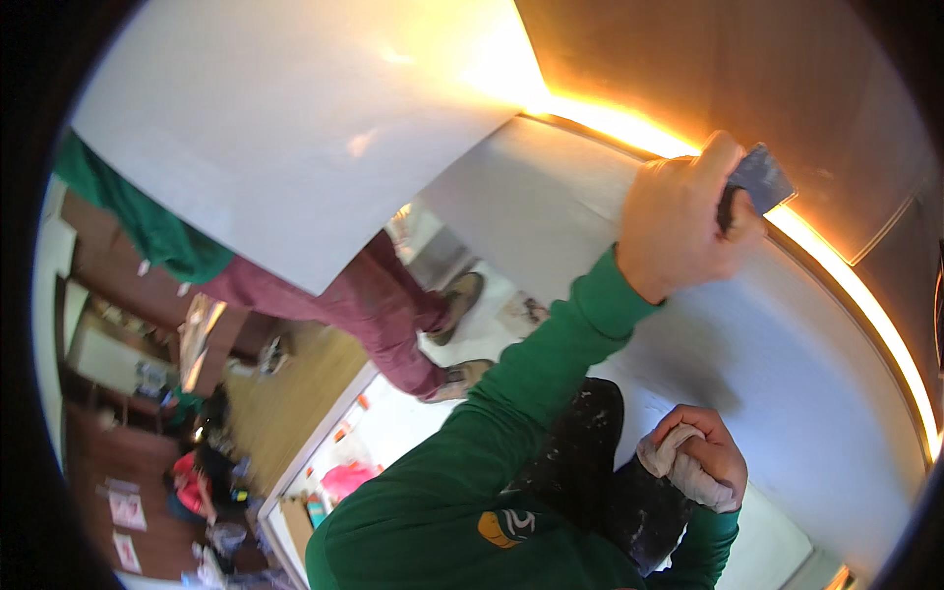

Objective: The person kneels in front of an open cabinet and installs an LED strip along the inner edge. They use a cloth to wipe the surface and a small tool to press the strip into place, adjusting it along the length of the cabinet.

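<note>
My left hand reaches up to the right and grips a putty knife with a wide, smeared grey blade. Its handle is mostly hidden in my fingers. The blade appears at the glowing light strip that runs between the white curved panel and the brown surface; whether it touches cannot be told. Lower down, my right hand is closed around a crumpled off-white cloth, in front of the white panel and beside my dark, paint-spotted trousers.
A large white panel slants across the upper left. Behind it stands a person in maroon trousers and worn shoes. Farther off, a person in red sits near cluttered items. A pink bag lies on the white floor at my left.
</note>
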A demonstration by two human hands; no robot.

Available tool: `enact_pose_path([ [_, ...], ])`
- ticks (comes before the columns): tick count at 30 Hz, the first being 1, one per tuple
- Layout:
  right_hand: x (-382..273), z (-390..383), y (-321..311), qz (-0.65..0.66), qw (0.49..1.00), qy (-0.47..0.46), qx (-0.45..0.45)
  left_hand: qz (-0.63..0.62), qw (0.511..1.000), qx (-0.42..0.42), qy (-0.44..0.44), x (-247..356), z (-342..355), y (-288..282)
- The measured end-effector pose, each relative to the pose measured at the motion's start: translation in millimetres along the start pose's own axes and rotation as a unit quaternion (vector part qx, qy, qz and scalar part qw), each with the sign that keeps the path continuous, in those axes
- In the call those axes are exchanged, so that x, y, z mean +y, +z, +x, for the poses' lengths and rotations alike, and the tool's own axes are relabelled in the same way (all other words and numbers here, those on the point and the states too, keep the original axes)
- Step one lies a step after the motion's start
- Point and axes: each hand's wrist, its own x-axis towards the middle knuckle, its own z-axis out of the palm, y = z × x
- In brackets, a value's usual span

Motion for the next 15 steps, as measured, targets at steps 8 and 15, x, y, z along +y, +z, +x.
enact_pose_path([
  [8, 63.2, 141.4, 2.3, -0.052, 0.931, 0.030, -0.360, 0.105, 0.992, 0.066, 0.007, -10.0, -7.0, 18.3],
  [15, 116.8, 179.6, 33.9, -0.107, 0.922, 0.123, -0.352, 0.111, 0.991, 0.054, -0.043, -16.8, -13.3, 29.3],
])
